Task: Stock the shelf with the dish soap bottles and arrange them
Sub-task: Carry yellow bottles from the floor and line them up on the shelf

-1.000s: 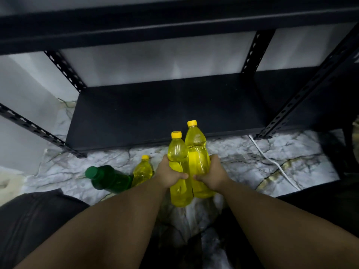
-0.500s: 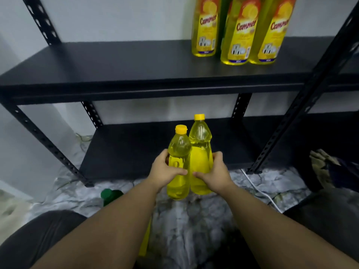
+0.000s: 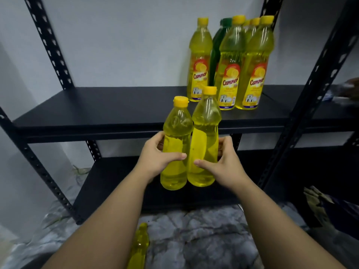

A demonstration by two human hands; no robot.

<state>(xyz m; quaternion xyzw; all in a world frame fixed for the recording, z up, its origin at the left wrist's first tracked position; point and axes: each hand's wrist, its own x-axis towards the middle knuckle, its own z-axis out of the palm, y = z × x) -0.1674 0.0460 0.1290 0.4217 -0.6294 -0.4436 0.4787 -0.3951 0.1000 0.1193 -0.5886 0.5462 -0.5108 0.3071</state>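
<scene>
My left hand [image 3: 155,162] grips a yellow dish soap bottle [image 3: 175,133] and my right hand [image 3: 223,164] grips a second yellow bottle [image 3: 206,121]. The two bottles are upright, side by side and touching, held in the air in front of the black middle shelf [image 3: 97,111]. On that shelf at the right stand several yellow labelled bottles [image 3: 229,74] and a green bottle [image 3: 215,53] behind them. Another yellow bottle [image 3: 139,247] lies on the floor between my forearms.
The black metal rack has slotted uprights at left [image 3: 48,45] and right [image 3: 310,90] and a lower shelf [image 3: 108,183]. The left part of the middle shelf is bare. Crumpled fabric [image 3: 320,200] lies at the right on the marble floor [image 3: 194,230].
Both hands have lifted the two bottles from floor level up to the front of the middle shelf. My view has tilted upward, so the stocked bottles now show fully.
</scene>
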